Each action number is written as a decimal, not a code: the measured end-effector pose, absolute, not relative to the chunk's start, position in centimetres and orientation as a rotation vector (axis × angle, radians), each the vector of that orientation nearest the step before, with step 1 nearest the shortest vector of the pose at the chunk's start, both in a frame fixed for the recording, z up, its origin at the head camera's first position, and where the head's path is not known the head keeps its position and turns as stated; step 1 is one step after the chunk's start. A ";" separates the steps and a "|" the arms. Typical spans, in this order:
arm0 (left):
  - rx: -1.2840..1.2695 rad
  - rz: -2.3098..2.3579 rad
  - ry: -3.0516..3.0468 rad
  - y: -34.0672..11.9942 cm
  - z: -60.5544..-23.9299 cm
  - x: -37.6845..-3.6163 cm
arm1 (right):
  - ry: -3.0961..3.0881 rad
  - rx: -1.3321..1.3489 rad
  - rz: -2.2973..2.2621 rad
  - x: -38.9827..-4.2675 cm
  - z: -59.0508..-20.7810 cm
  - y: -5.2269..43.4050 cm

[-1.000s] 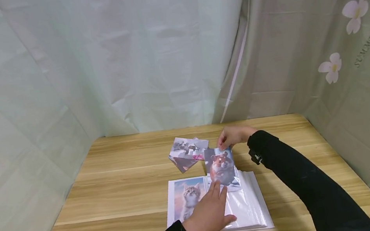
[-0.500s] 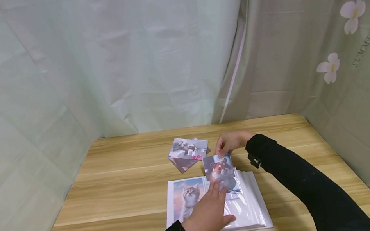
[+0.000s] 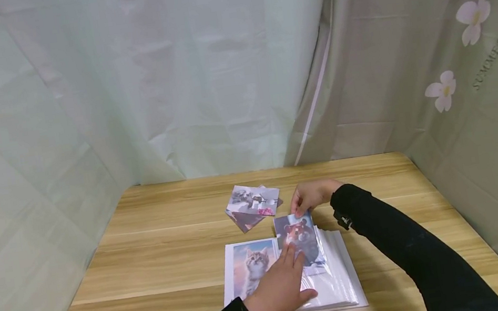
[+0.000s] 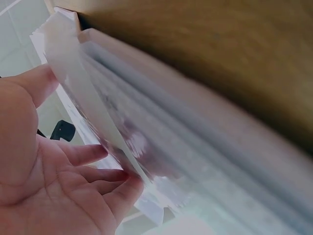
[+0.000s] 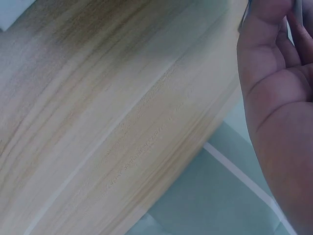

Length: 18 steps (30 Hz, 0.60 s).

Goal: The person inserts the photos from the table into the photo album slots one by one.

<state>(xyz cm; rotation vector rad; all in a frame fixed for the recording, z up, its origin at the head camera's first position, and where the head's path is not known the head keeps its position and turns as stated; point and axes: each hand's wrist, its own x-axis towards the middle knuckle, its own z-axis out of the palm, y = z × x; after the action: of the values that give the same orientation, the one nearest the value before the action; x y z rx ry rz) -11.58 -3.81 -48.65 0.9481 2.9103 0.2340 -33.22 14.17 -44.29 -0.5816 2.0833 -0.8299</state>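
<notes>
A photo album (image 3: 343,280) with clear sleeves lies spread on the table, a kitten picture (image 3: 256,266) filling its left page. My right hand (image 3: 312,195) pinches the top edge of a hamster photo (image 3: 299,236), whose lower part is inside the right page's clear sleeve. Flat across the album's middle, my left hand (image 3: 280,284) presses with straight fingers on the sleeve and the photo's lower left. In the left wrist view, the left hand's fingertips (image 4: 129,183) touch the clear page. The right wrist view shows the right hand (image 5: 279,88) with thumb and fingers together at the top edge.
Behind the album, several loose photos (image 3: 253,202) lie overlapping on the wooden table (image 3: 159,264). Pale curtains (image 3: 228,73) hang along the back and both sides, with printed flowers on the right one.
My right hand has moved down toward the album, and the hamster photo has slid deeper into the clear sleeve. The left hand has stayed in place.
</notes>
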 end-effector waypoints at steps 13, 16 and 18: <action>0.960 0.254 2.915 -3.8 -48.6 -11.6 | 2.023 -0.551 -0.800 -32.8 -44.8 13.7; 0.944 0.250 2.906 -3.8 -48.6 -11.6 | 2.015 -0.550 -0.780 -32.6 -44.8 13.6; 0.937 0.238 2.902 -3.8 -48.5 -11.6 | 2.010 -0.552 -0.762 -32.5 -44.9 13.5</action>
<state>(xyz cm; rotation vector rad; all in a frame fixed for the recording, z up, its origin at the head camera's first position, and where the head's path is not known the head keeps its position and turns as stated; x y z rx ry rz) -11.63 -3.82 -48.48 0.9374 2.9019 0.2380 -32.52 13.54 -44.86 -0.5521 2.0096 -0.7623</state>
